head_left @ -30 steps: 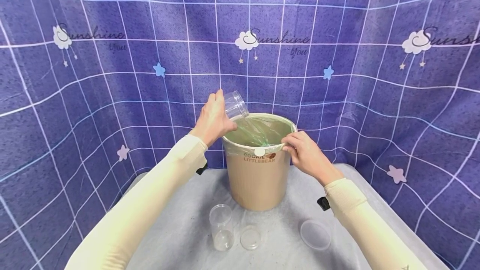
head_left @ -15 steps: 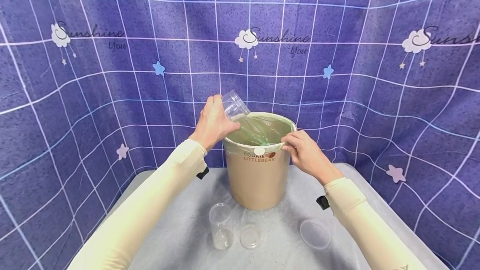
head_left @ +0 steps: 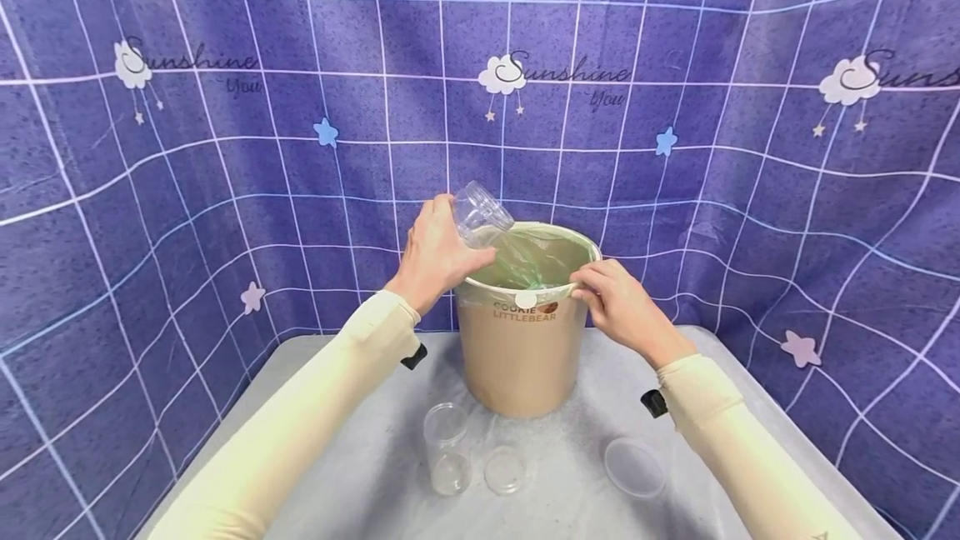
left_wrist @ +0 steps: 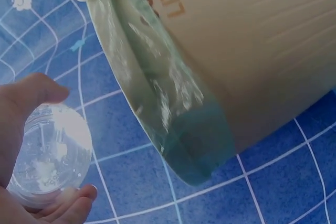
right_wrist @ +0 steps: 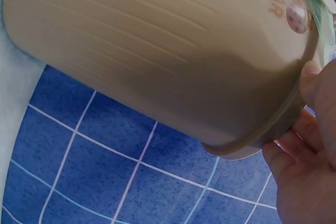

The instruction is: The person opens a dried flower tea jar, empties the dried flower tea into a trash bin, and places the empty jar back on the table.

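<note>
My left hand [head_left: 438, 250] grips a clear plastic jar [head_left: 480, 213], tilted with its mouth toward the opening of a beige trash can [head_left: 522, 365]. The left wrist view shows the jar's round base [left_wrist: 50, 153] between thumb and fingers. A thin green trash bag [head_left: 525, 257] lines the can and folds over its rim. On the right side of that rim, my right hand [head_left: 622, 307] holds on with thumb and fingers, seen closer as the hand [right_wrist: 307, 150] at the can's edge in the right wrist view.
A second clear jar [head_left: 447, 450] stands upright on the grey table cover [head_left: 337, 440] before the can. Beside it lies a small round clear lid [head_left: 505, 471]. A larger translucent lid [head_left: 634, 467] lies farther right. Behind hangs a purple gridded curtain [head_left: 390, 107].
My left hand has brought the jar slightly right and tipped its mouth farther down over the can's rim. My right hand keeps its hold on the rim. The head view shifts slightly.
</note>
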Demonstrator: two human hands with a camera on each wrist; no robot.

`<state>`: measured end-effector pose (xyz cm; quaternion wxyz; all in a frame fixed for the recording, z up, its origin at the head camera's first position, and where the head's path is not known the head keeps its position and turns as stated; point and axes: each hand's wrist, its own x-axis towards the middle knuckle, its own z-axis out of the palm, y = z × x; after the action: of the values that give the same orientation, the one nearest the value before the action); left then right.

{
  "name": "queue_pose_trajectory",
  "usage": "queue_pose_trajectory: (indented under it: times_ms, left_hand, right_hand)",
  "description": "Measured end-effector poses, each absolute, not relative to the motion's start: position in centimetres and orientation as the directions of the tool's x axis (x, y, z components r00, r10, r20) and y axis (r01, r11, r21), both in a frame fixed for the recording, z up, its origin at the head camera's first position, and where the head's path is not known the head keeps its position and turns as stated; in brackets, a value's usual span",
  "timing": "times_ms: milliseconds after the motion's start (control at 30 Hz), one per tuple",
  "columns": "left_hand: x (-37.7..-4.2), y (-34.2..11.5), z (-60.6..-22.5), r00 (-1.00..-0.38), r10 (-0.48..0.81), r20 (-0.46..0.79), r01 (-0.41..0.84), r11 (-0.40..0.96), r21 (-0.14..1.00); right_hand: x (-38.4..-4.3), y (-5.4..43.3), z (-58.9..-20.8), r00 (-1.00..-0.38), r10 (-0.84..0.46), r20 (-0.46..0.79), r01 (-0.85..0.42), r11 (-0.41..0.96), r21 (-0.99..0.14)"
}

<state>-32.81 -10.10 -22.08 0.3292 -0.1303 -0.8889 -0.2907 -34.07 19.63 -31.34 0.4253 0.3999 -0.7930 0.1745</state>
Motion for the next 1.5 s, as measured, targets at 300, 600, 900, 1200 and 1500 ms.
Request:
queue_pose_trajectory:
  times_ms: [300,600,900,1200,1500]
  left_hand:
    - [-31.3,-9.5,-23.0,-0.737,0.038,0.675,0.466,0.751,0.467]
    - [-29.0,-8.8,-23.7,-0.75,0.04,0.66,0.478,0.723,0.499]
    - [-26.7,-8.3,-25.6,-0.75,0.039,0.661,0.525,0.643,0.558]
    - [-25.6,-8.0,-27.6,-0.774,0.021,0.633,0.523,0.584,0.621]
    - [-24.6,-7.6,-30.0,-0.803,0.06,0.592,0.523,0.546,0.654]
  right_hand:
    - [-33.8,20.0,-31.1,-0.329,-0.497,0.803,-0.781,0.622,0.065]
    - [-33.4,20.3,-30.4,-0.355,-0.523,0.775,-0.792,0.608,0.047]
    - [-33.2,20.4,-30.5,-0.378,-0.516,0.769,-0.788,0.615,0.026]
    - [-33.0,20.4,-30.6,-0.371,-0.501,0.782,-0.783,0.622,0.027]
    - [-33.2,20.4,-30.9,-0.365,-0.506,0.782,-0.784,0.62,0.035]
